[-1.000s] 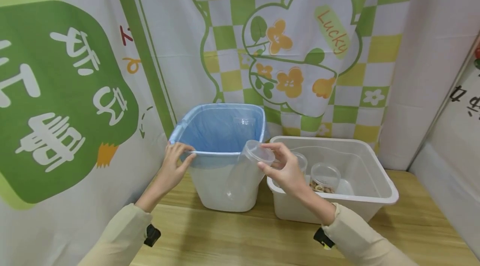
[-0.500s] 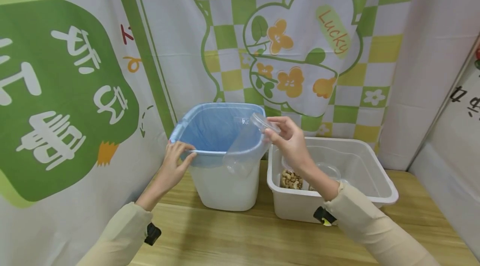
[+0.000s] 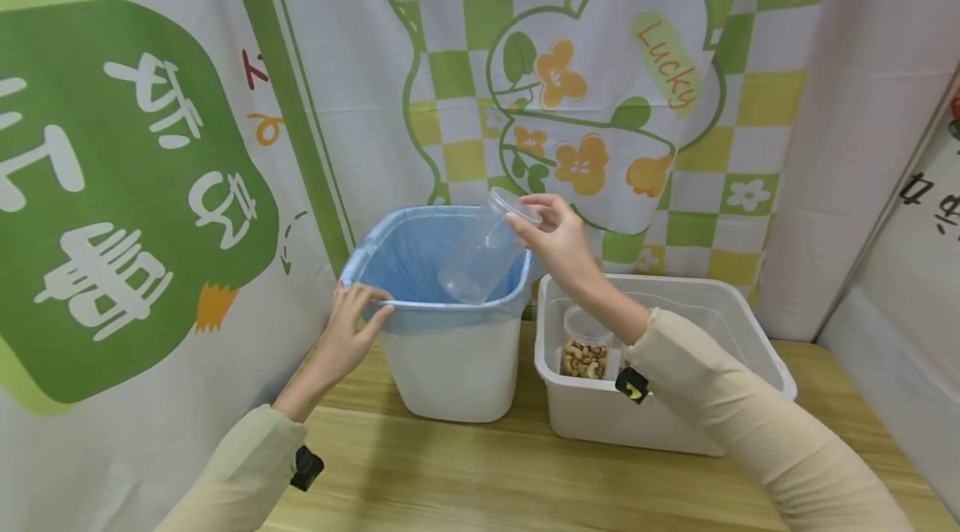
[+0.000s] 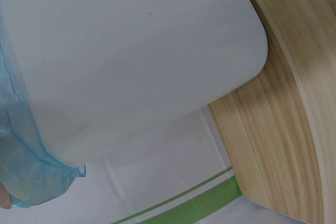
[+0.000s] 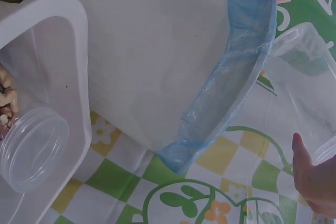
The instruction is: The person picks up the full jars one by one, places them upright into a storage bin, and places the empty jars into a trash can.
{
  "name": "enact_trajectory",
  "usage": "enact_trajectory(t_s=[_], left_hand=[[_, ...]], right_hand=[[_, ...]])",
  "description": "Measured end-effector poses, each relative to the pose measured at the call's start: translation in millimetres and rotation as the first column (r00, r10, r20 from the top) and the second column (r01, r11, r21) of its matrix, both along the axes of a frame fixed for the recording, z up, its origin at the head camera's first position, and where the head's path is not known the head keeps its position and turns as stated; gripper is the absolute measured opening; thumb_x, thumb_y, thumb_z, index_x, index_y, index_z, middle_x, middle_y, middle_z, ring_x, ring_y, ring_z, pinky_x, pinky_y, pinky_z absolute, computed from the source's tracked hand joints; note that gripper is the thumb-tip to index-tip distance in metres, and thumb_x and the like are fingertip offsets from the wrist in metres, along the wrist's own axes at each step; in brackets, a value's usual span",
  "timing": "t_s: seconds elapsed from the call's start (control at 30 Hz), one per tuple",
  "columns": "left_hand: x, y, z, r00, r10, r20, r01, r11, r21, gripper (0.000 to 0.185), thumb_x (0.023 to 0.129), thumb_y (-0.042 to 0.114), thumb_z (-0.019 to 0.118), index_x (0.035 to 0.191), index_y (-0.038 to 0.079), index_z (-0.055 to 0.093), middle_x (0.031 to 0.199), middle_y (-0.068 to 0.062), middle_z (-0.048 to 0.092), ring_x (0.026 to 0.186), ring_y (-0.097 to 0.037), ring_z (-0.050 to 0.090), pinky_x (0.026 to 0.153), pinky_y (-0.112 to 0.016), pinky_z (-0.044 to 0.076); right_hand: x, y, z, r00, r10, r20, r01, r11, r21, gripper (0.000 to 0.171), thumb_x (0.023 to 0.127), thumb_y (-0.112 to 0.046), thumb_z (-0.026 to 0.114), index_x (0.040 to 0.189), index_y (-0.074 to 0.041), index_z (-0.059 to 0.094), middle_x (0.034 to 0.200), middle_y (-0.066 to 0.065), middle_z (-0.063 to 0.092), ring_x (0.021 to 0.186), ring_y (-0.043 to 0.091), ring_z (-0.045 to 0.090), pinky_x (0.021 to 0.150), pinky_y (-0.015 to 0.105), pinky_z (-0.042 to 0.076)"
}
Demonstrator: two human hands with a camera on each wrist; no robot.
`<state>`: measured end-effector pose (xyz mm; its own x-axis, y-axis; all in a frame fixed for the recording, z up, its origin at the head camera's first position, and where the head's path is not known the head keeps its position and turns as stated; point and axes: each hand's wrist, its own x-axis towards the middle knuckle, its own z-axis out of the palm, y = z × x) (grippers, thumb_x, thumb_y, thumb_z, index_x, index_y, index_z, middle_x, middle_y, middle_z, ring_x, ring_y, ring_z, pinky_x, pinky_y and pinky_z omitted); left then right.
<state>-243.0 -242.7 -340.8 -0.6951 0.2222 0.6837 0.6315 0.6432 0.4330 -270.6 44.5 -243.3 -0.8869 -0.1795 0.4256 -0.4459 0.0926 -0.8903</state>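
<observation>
Left hand: left hand (image 3: 347, 335) grips the near-left rim of the bin (image 3: 450, 365), same as 1 s ago.
Bin: white, blue liner (image 3: 420, 265), on the table (image 3: 465, 474).
Jar: clear empty jar (image 3: 480, 253), lifted from in front of the bin, now tilted over its opening.
Right hand: right hand (image 3: 551, 240) pinches the jar's lid end.
Tub: white tub (image 3: 750, 348) right of the bin holds 1 jar of nuts (image 3: 585, 348).
Writing: "Lucky" on the backdrop (image 3: 667, 65) behind the bin.

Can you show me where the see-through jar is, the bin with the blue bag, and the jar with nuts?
empty clear jar (image 3: 474, 265), head view, on its tilted see-through side.
bin with the blue bag (image 3: 442, 369), head view, on its white front wall.
jar of nuts (image 3: 583, 357), head view, on the nuts behind its clear wall.
</observation>
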Motion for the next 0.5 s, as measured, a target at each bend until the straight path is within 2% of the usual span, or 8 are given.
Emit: enact_trajectory(t_s=[0.13,0.27,0.4,0.5], left_hand=[[-0.4,-0.4,-0.7,1.000,0.002,-0.003,-0.002,1.000,-0.001,0.010,0.083,0.001,0.056,0.092,-0.002,0.056,0.091,-0.014,0.054,0.096,-0.031,0.043,0.103,-0.058,-0.001],[-0.4,-0.3,-0.9,1.000,0.001,-0.008,-0.001,1.000,0.000,0.010,0.082,0.002,0.056,0.092,-0.002,0.056,0.091,-0.014,0.054,0.096,-0.031,0.043,0.103,-0.058,-0.002],[0.2,0.2,-0.7,1.000,-0.002,-0.012,0.002,1.000,0.001,0.010,0.082,0.002,0.056,0.092,-0.002,0.056,0.091,-0.014,0.054,0.097,-0.031,0.043,0.102,-0.058,-0.002],[0.0,0.0,-0.6,1.000,-0.001,-0.016,0.001,1.000,0.002,0.010,0.082,0.001,0.057,0.092,-0.001,0.056,0.091,-0.014,0.054,0.097,-0.031,0.043,0.103,-0.058,-0.002]], right_hand=[[-8.0,-7.4,3.4,0.999,-0.045,0.012,0.044,0.995,0.087,0.046,0.083,-0.031,0.061,0.120,-0.010,0.045,0.132,0.013,0.039,0.093,0.023,0.057,0.074,0.031,0.049],[-14.3,-15.0,4.4,0.997,-0.067,0.041,0.061,0.990,0.126,0.047,0.081,-0.034,0.062,0.119,-0.012,0.045,0.131,0.012,0.040,0.095,0.022,0.054,0.072,0.031,0.048],[-21.0,-21.9,2.6,0.993,-0.065,0.093,0.052,0.990,0.133,0.049,0.081,-0.035,0.063,0.120,-0.011,0.044,0.133,0.014,0.036,0.106,0.024,0.051,0.082,0.036,0.047],[-26.1,-26.3,0.1,0.986,-0.046,0.162,0.019,0.986,0.167,0.052,0.082,-0.036,0.061,0.123,-0.011,0.041,0.137,0.015,0.031,0.117,0.026,0.042,0.091,0.039,0.041]])
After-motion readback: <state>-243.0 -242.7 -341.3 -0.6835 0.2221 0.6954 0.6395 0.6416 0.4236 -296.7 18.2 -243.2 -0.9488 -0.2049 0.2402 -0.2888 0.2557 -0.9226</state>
